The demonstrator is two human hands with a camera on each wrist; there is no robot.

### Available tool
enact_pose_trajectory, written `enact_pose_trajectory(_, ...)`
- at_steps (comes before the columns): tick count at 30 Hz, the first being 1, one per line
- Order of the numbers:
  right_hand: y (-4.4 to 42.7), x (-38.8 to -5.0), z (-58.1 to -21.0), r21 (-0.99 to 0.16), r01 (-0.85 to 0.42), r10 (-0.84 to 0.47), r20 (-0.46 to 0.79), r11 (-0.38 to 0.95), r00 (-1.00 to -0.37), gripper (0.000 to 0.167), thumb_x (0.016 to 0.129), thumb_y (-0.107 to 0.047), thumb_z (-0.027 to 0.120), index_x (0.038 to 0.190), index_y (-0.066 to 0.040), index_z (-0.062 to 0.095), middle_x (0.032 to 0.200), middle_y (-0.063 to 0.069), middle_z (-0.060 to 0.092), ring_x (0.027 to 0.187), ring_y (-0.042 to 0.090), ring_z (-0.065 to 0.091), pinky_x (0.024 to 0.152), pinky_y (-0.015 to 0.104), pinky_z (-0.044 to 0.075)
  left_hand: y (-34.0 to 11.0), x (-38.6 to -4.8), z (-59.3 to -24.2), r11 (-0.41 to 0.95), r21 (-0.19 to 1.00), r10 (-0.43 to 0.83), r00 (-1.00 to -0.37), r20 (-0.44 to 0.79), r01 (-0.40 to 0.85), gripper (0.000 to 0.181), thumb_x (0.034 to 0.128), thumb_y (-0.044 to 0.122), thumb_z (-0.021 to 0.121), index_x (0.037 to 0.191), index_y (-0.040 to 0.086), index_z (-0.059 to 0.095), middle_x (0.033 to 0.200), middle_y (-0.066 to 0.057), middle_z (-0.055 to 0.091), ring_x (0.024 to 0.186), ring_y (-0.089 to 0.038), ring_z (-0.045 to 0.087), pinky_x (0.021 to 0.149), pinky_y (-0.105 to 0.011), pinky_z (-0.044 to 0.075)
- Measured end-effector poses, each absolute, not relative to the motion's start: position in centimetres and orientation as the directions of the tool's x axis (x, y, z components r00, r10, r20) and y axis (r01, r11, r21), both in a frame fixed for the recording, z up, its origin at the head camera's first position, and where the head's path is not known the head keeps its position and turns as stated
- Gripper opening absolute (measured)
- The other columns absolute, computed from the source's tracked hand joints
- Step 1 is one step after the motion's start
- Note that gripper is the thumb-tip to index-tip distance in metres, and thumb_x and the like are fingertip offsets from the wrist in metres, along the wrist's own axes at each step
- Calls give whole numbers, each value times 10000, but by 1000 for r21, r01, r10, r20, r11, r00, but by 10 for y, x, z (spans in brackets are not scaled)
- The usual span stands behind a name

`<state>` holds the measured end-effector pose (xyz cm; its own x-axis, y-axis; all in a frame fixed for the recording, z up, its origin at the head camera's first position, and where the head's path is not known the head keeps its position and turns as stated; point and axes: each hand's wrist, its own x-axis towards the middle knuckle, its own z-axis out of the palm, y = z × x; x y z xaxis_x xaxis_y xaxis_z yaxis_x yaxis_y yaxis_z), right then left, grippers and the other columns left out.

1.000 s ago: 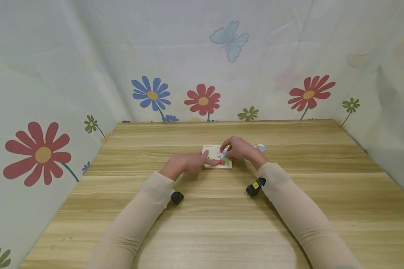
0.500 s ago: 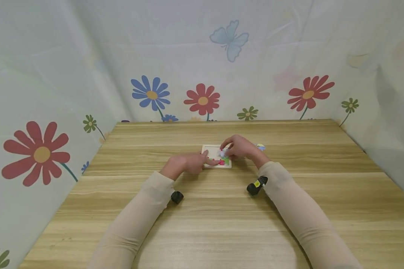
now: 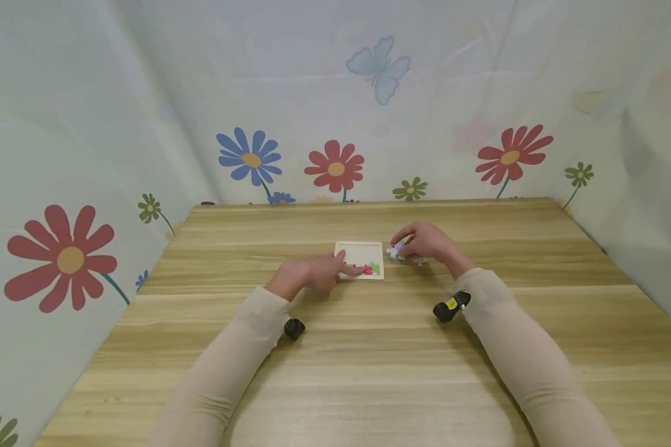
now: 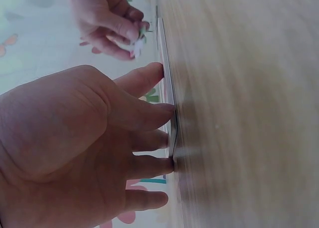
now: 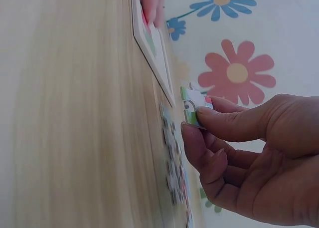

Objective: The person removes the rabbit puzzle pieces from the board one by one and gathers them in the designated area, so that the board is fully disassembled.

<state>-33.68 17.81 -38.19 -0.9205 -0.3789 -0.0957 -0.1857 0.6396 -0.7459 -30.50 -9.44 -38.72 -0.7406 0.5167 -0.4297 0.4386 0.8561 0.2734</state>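
Note:
My right hand (image 3: 427,241) pinches a jigsaw puzzle piece (image 5: 193,107) between thumb and fingers, raised a little above the table to the right of the puzzle tray (image 3: 381,254). White, green and a bit of red show on the piece. The tray is a pale, shallow square frame, with red and green pieces (image 3: 374,268) along its near side and bare board above them. My left hand (image 3: 321,271) rests on the tray's left part, index finger stretched over the near pieces. In the left wrist view its fairly straight fingers touch the tray edge (image 4: 167,63).
Several loose puzzle pieces (image 5: 173,175) lie on the wooden table (image 3: 335,360) beside the tray, partly hidden under my right hand in the head view. A white flowered cloth (image 3: 291,81) hangs behind and at the sides of the table.
My right hand has moved from over the tray rightward with the puzzle piece, off the tray to the loose pieces. More bare tray board shows. My left hand has stayed put.

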Motion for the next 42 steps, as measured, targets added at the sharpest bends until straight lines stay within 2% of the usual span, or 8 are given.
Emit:
enact_pose_trajectory(8, 210, -335, -379, -741, -156, -336, -99, 653, -937, 245, 934, -20, 682, 1169, 47, 703, 1170, 252, 665, 861, 200, 660, 768, 382, 572, -96, -306, -385, 852, 261, 524, -740, -421, 455, 670, 1020, -21, 374, 1507, 437, 396, 1674, -120, 22, 1526, -272, 33, 1111, -357, 299)
enact_pose_trajectory(17, 238, -332, -383, -731, -123, -314, -129, 671, -941, 276, 914, -8, 708, 1181, 61, 700, 1108, 240, 694, 743, 143, 640, 655, 300, 538, -97, -304, -387, 863, 279, 504, -749, -430, 421, 669, 1015, -14, 415, 1495, 452, 414, 1677, -103, 11, 1527, -273, 40, 1172, -388, 242)
enact_pose_trajectory(19, 242, -332, -386, -729, -123, -316, -133, 673, -939, 277, 911, -7, 710, 1177, 67, 699, 1115, 242, 689, 733, 132, 634, 655, 289, 539, -96, -303, -388, 863, 284, 505, -747, -433, 418, 661, 1019, -8, 421, 1491, 455, 418, 1678, -100, 14, 1527, -277, 41, 1190, -396, 214)
enact_pose_trajectory(23, 250, -331, -389, -716, -112, -306, -147, 689, -941, 269, 911, 5, 701, 1169, 79, 694, 1119, 252, 682, 725, 127, 647, 649, 277, 541, -95, -301, -390, 854, 296, 518, -740, -428, 427, 655, 1022, -5, 425, 1492, 452, 419, 1677, -106, 26, 1527, -278, 56, 1184, -393, 233)
enact_pose_trajectory(30, 255, -334, -390, -683, -162, -337, -130, 713, -933, 221, 906, 37, 675, 1118, 88, 712, 1017, 212, 712, 689, 130, 630, 627, 283, 523, -95, -302, -388, 852, 290, 522, -746, -414, 436, 653, 1024, -7, 402, 1501, 440, 405, 1675, -115, 4, 1525, -259, 60, 1174, -375, 237)
enact_pose_trajectory(36, 250, -334, -388, -641, -215, -362, -106, 737, -926, 207, 896, 61, 654, 1090, 91, 720, 859, 133, 710, 641, 125, 558, 571, 242, 436, -95, -304, -389, 856, 290, 515, -750, -415, 427, 629, 1033, 23, 410, 1495, 450, 414, 1678, -104, 9, 1526, -252, 62, 1161, -371, 256)
enact_pose_trajectory(42, 248, -336, -391, -627, -191, -335, -119, 756, -935, 212, 895, 52, 644, 1089, 75, 726, 726, 45, 671, 605, 138, 545, 561, 261, 421, -96, -304, -388, 850, 296, 525, -746, -409, 436, 645, 1032, 6, 412, 1499, 450, 404, 1678, -100, 14, 1528, -253, 42, 1201, -387, 194)
